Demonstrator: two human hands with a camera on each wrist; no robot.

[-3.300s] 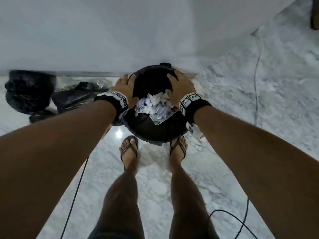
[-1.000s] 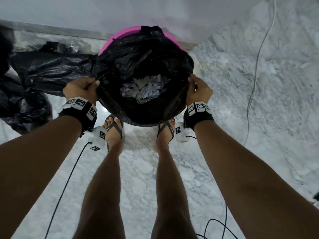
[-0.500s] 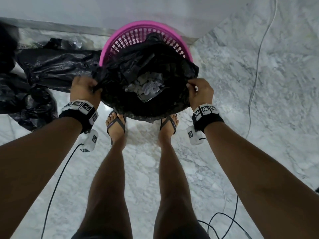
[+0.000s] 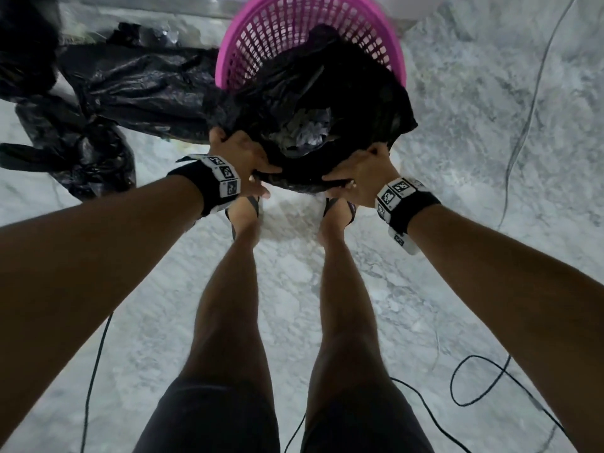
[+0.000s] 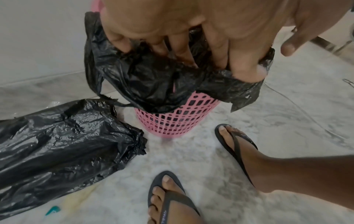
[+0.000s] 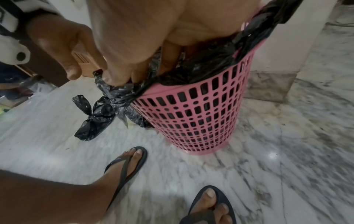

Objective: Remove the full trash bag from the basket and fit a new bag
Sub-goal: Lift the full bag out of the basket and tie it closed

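No legible text; wristbands (image 4: 225,183) carry only black-and-white marker squares, and sandal strap (image 5: 166,215) lettering beside the basket (image 5: 172,119) is too blurred.

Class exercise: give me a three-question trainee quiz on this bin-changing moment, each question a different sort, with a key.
1. True or false: the black trash bag is completely out of the pink basket.
2. Which hands grip the bag's rim? A) left hand only B) right hand only C) both
3. Fill in: crumpled ______ shows inside the bag.

Key: 1 false, the bag is still inside the basket; 2 C; 3 paper.
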